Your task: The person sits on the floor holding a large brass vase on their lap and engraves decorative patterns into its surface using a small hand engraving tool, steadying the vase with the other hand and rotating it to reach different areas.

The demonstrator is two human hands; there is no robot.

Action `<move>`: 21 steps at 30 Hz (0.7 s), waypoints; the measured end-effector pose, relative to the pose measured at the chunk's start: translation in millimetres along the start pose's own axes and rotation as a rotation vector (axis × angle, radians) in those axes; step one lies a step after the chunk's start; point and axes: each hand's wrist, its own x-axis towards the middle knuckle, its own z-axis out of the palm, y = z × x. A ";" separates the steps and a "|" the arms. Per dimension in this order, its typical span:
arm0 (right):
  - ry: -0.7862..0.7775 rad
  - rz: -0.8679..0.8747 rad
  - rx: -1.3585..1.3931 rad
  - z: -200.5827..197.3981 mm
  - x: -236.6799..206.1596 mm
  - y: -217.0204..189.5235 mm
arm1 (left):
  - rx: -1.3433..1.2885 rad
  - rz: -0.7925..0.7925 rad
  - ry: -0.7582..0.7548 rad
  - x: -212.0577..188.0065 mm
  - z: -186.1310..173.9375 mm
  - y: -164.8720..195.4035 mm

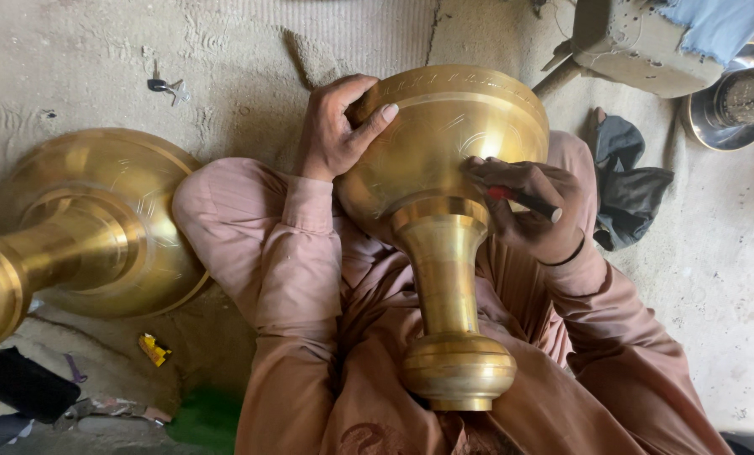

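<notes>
Brass fills the centre of the head view: a goblet-shaped vessel (444, 168) lies across the person's lap, bowl pointing away, stem and knobbed foot toward the camera.

Right hand (524, 206): fingers curled shut around a slim tool with a red shaft and dark tip (524, 200). The hand rests against the right flank of the bowl, just above the collar where bowl meets stem. The working end of the tool is hidden by the fingers, so contact with the metal cannot be confirmed.

Left hand (336, 126): partly open, wrapped over the left rim of the bowl. The thumb lies flat on the outer wall; the other fingers hook over the edge. Faint engraved lines show on the bowl surface between the two hands.

Both arms wear pinkish-brown sleeves (297, 253), and the same cloth covers the lap under the stem.

Surroundings:
- A second brass vessel (90, 227) lies on its side on the dirt floor, left of the lap, apart from the first.
- A dark cloth (630, 190) lies on the floor at right.
- A steel pot (735, 101) stands at upper right, beside a pale block partly covered by blue fabric (714, 21).
- A small yellow scrap (154, 348) lies at lower left.
</notes>
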 end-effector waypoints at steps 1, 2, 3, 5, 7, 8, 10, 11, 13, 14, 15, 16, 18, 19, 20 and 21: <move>0.005 0.002 0.003 -0.2 0.0 -0.3 | 0.009 0.015 0.008 0.5 1.1 -0.6; 0.002 0.027 0.004 -0.4 -0.4 -0.9 | 0.020 0.036 0.019 1.3 2.4 -1.2; -0.003 0.049 0.004 -0.8 -0.8 -2.0 | 0.031 0.058 0.031 2.5 2.4 -1.8; -0.011 0.061 0.007 -1.8 -1.5 -3.7 | 0.024 -0.016 0.000 2.5 1.9 -1.5; -0.008 0.035 0.012 -2.1 -2.2 -4.6 | 0.021 -0.052 -0.016 0.8 1.2 0.7; -0.007 0.055 0.014 -1.8 -3.5 -5.5 | 0.024 -0.042 -0.014 -0.8 0.6 2.3; -0.005 0.074 0.016 -1.4 -5.2 -5.5 | 0.022 -0.017 0.000 1.4 -1.3 4.3; 0.006 0.050 0.008 -0.9 -5.8 -4.6 | 0.010 -0.012 0.007 1.4 -0.9 5.7; 0.024 0.015 -0.004 0.3 -8.2 -3.1 | -0.009 -0.004 0.018 1.8 0.0 7.6; 0.024 0.029 -0.020 0.9 -10.5 -3.3 | -0.014 0.001 0.021 1.7 0.2 8.2; 0.028 0.041 -0.035 1.1 -12.7 -3.4 | -0.018 0.009 0.023 2.0 -0.1 8.5; 0.035 0.043 -0.054 1.8 -14.8 -3.0 | -0.002 0.008 0.021 1.7 -0.5 8.7; 0.050 0.017 -0.041 3.8 -18.1 -1.9 | 0.028 0.012 0.027 1.7 -0.9 8.9; 0.051 0.012 -0.033 4.5 -20.6 -2.1 | 0.014 0.000 0.019 2.0 -1.2 8.8; 0.060 0.002 -0.051 5.5 -22.3 -1.4 | -0.001 -0.018 0.008 2.2 -1.4 8.8; 0.069 -0.004 -0.067 7.4 -23.8 -0.5 | -0.015 -0.039 -0.008 1.0 -1.4 9.5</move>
